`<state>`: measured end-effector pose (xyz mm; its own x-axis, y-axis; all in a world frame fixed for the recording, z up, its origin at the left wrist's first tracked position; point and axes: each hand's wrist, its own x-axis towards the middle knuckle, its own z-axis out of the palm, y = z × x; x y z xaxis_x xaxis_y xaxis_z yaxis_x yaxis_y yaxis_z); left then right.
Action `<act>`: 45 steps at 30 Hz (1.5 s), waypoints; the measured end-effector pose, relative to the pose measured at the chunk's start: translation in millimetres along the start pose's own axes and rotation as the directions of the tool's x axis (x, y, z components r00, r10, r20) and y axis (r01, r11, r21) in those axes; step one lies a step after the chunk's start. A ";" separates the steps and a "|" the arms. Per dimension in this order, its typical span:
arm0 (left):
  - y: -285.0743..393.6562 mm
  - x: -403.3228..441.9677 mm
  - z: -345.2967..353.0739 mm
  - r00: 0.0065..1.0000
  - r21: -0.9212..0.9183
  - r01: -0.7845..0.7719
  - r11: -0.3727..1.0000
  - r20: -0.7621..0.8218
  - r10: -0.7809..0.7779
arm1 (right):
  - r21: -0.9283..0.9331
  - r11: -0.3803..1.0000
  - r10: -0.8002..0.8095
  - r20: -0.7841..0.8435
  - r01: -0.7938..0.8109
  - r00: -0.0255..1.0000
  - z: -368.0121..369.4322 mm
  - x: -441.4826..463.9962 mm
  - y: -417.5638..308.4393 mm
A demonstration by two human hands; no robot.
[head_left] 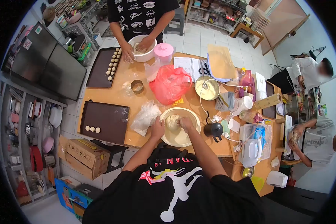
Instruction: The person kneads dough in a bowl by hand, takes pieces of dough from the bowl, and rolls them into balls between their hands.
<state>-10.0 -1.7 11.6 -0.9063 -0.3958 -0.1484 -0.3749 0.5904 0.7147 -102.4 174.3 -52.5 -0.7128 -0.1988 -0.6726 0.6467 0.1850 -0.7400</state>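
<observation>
A wide cream bowl (181,142) stands at the table edge right in front of me, with a lump of pale dough (173,122) inside. My left hand (158,128) is closed on the bowl's left rim. Inside the bowl, the bent fingers of my right hand (186,123) grip the right side of the dough. A clear plastic bag with white powder (145,117) lies just left of the bowl. Close to its right side is a dark pitcher (213,130). Behind it sits a red plastic bag (170,85).
Three dough balls lie on the near dark tray (104,121); several more line the far tray (99,69). Across the table a person works in a white bowl (142,56). A metal bowl (207,88) and a hand mixer (251,151) are to the right, near two other people.
</observation>
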 end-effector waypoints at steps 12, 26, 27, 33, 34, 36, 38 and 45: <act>-2.3 0.8 3.5 1.000 -0.033 -0.004 0.999 -0.021 0.003 | -0.826 0.163 -0.711 0.281 0.539 0.645 29.4 -124.0 -29.1; 7.5 -9.8 3.1 0.998 0.013 -0.061 0.998 0.000 0.061 | -0.913 0.302 -0.169 0.232 0.274 0.958 7.4 -116.1 -39.7; 6.4 -9.9 4.1 0.997 -0.003 -0.078 0.997 0.002 0.078 | -0.910 0.336 -0.130 0.212 0.244 0.969 7.0 -115.7 -45.0; -1.1 -5.6 6.7 0.992 -0.037 -0.121 0.992 0.019 0.122 | -0.905 0.419 -0.258 -0.043 0.072 0.965 8.9 -74.7 -12.0; 0.1 -6.5 5.4 0.993 -0.023 -0.111 0.994 0.025 0.111 | -0.911 0.409 -0.298 -0.078 0.054 0.952 7.7 -70.5 -11.3; 0.6 -8.5 4.9 0.994 -0.010 -0.102 0.995 0.026 0.102 | -0.923 0.385 -0.372 -0.135 0.020 0.918 6.6 -62.3 -11.1; 0.0 -8.1 4.5 0.993 -0.008 -0.117 0.993 0.022 0.117 | -0.952 0.297 -0.399 -0.058 0.069 0.915 1.4 -54.9 -14.6; -0.4 -10.4 6.7 0.997 -0.022 -0.069 0.997 0.021 0.070 | -0.850 0.527 -0.356 -0.201 0.018 0.913 6.5 -86.3 -42.9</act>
<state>-1.7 6.9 8.2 -0.9341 -0.3390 -0.1122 -0.3069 0.6012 0.7379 -66.8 177.2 37.2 -0.9352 -0.0537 -0.3501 0.0970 0.9118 -0.3990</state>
